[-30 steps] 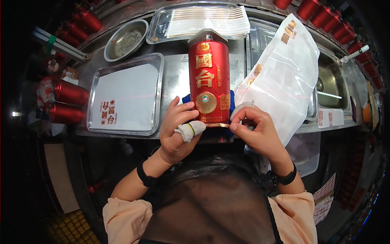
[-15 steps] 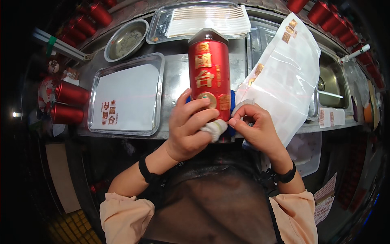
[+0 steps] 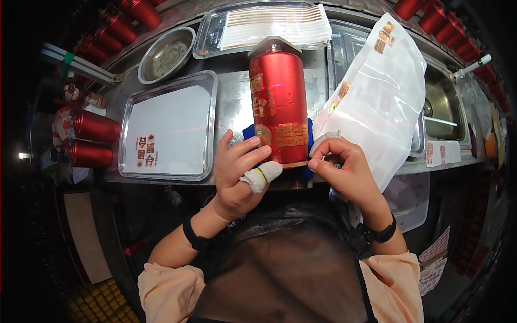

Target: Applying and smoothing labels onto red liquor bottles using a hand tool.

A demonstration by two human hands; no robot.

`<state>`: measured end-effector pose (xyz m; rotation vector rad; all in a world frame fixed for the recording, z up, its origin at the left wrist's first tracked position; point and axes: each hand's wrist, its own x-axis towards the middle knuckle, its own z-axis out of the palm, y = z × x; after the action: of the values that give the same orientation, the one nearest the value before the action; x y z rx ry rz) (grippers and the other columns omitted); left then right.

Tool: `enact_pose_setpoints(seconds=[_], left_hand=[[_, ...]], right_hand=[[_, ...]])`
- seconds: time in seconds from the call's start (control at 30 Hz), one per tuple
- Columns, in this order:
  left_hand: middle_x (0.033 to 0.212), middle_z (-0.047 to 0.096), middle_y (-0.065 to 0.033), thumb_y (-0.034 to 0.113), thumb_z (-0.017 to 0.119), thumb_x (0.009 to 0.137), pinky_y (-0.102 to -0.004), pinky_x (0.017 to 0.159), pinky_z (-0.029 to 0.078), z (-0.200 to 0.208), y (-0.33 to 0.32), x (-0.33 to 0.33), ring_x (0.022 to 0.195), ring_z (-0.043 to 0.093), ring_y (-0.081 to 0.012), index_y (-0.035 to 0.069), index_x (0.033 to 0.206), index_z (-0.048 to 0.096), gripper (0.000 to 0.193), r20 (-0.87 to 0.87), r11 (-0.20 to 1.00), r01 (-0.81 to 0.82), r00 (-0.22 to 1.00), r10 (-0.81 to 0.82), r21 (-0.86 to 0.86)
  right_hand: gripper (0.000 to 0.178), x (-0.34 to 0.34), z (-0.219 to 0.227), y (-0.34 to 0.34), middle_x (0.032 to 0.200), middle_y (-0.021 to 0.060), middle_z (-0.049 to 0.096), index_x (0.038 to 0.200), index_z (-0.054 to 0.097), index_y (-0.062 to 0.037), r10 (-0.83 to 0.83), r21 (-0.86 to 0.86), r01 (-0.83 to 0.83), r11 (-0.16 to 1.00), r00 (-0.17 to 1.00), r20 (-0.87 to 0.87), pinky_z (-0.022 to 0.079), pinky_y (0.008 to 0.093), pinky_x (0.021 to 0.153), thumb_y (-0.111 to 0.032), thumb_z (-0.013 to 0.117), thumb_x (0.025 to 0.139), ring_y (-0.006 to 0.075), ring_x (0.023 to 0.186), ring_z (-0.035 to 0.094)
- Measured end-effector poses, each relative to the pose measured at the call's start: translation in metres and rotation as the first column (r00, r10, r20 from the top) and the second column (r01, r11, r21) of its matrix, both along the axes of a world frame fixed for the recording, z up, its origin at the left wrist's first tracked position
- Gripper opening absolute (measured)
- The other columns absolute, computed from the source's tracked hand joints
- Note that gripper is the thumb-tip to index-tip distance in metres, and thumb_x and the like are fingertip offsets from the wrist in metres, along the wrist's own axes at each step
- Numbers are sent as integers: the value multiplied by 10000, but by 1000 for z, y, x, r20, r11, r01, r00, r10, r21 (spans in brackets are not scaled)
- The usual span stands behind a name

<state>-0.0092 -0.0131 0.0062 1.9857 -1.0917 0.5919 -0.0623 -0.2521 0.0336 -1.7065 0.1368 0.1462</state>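
A red metallic bottle (image 3: 279, 102) with gold characters lies in front of me, its dark cap end pointing away. Blue pads (image 3: 248, 132) show at both sides beneath it. My left hand (image 3: 239, 175) is spread at the bottle's lower left, fingertips at its side. A white cloth cover (image 3: 260, 177) with a yellow-and-dark band wraps its thumb, which meets the near rim. Along that rim runs a thin gold-brown strip (image 3: 295, 165). Its right end sits in the pinch of my right hand (image 3: 339, 164). A whitish wrap (image 3: 326, 138) shows by the right fingers.
A steel tray (image 3: 210, 145) with printed white sheets stands left, a round metal bowl (image 3: 190, 39) behind it. Another tray (image 3: 203, 40) holds striped strips at the back. A glossy label sheet (image 3: 377, 107) lies right, before a sink (image 3: 449, 110). Red cylinders (image 3: 92, 154) line the left side.
The bottle has rolled to the left, carrying its large gold characters to the left edge. My left hand has slid left and its fingers have spread. The strip along the rim now shows.
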Motion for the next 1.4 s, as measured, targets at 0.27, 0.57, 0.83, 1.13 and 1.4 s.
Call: enact_pose_setpoints(seconds=[0.27, 0.57, 0.83, 1.13, 1.4], left_hand=[[1142, 664, -56, 105, 865, 639, -600, 1075, 385, 15, -20, 11, 1151, 611, -324, 139, 788, 610, 298, 100, 992, 103, 989, -111, 76], [1164, 671, -115, -16, 829, 660, -589, 1088, 373, -12, -2, 0, 1135, 639, -347, 83, 904, 680, 303, -122, 986, -9, 992, -12, -169], [1182, 652, -68, 18, 806, 684, -615, 1086, 364, 7, -5, 4, 1183, 603, -320, 161, 917, 717, 288, 65, 999, -11, 998, 8, 45], [1114, 636, -18, 200, 754, 716, -570, 1081, 404, 24, -26, 3, 1169, 568, -244, 175, 760, 610, 153, 170, 990, 98, 979, -114, 98], [1124, 658, -18, 97, 851, 662, -575, 1073, 389, 8, -15, -7, 1148, 615, -268, 155, 777, 622, 263, 64, 997, -12, 998, 17, -74]], right_hand=[[126, 0, -1, 6, 870, 32, 606, 822, 668, -19, 11, -69, -11, 998, 1000, 5, 446, 236, 660, -128, 732, 823, 88, 731, 528], [105, -5, 11, 7, 882, 31, 606, 831, 657, -20, 6, -6, -6, 1000, 1000, -15, 451, 228, 687, -102, 722, 830, 85, 771, 544], [120, 3, -1, 4, 830, 36, 624, 816, 667, -22, -17, -59, 19, 998, 999, 34, 468, 248, 678, -130, 716, 829, 105, 732, 557], [136, -10, -16, 6, 836, 14, 672, 833, 696, -41, 20, -42, -18, 999, 999, 49, 467, 235, 690, -172, 725, 858, 76, 776, 584], [169, -8, -12, 11, 838, 19, 661, 866, 697, -26, 19, 6, -19, 1000, 999, 46, 471, 235, 703, -192, 727, 857, 81, 789, 590]])
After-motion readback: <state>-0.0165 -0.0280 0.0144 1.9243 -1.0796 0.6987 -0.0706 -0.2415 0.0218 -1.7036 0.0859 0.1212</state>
